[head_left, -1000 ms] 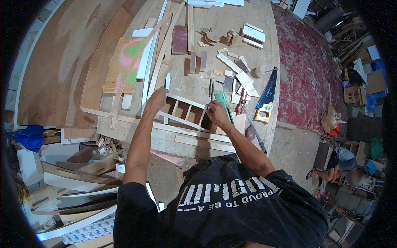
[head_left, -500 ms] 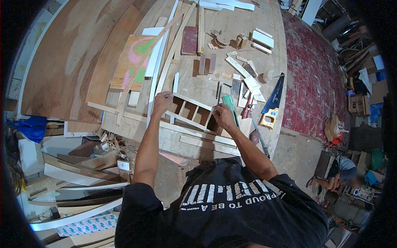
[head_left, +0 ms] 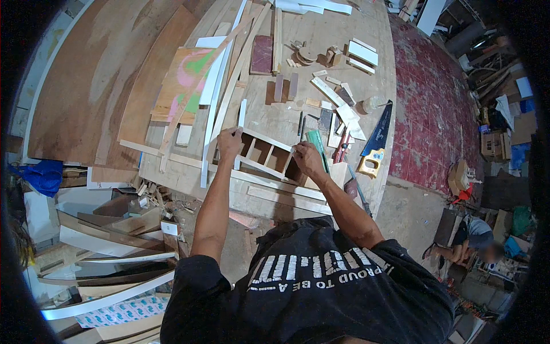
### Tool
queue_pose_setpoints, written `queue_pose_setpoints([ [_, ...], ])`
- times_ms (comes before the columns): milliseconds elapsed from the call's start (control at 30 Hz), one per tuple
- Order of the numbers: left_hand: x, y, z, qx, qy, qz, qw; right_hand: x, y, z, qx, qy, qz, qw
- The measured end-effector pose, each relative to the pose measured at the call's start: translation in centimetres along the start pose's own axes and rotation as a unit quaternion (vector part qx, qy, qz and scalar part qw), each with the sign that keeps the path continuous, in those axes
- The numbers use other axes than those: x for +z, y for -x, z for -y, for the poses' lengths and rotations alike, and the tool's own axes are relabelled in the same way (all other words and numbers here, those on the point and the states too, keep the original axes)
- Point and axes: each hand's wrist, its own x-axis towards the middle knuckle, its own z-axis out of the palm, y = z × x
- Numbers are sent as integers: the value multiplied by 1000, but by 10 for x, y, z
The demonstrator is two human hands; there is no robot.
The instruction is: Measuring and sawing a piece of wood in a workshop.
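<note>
Squarely between a person's fingers, a compartmented wooden frame (head_left: 270, 155) lies on a cluttered bench (head_left: 321, 31), one end at each hand. Thumb and fingers of the right hand (head_left: 308, 159) are drawn narrow, pinching the frame's right end. The left hand (head_left: 230, 142) is curled at the opposite end; at this scale, whether it grips or merely touches the wood cannot be told. Just beyond the left fingertips juts a short white strip (head_left: 243, 112). A green straightedge (head_left: 315, 140) lies just beside the right fingers, a handsaw (head_left: 377, 137) farther to their right. Uneven pressure from the two hands could rack the slim rails out of square, and a bump from the left fingers could skew the strip. Compared with half a second earlier, the left hand sits farther right, its wrist hiding more of the near rail; the right hand has barely shifted.
</note>
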Motion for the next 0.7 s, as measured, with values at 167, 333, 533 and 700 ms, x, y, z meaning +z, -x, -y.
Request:
queue_pose_setpoints([
  [167,-4,1,0,-1,-10,-4,1000,-1,0,6,18,-13,9,1000],
  [333,3,-3,11,-7,37,-13,999,-7,0,9,11,-10,23,1000],
  [533,-23,1,33,22,37,-35,998,-21,20,20,38,-66,-48,996],
  [700,-41,38,74,-50,26,-18,998,-33,46,49,5,-31,103,994],
])
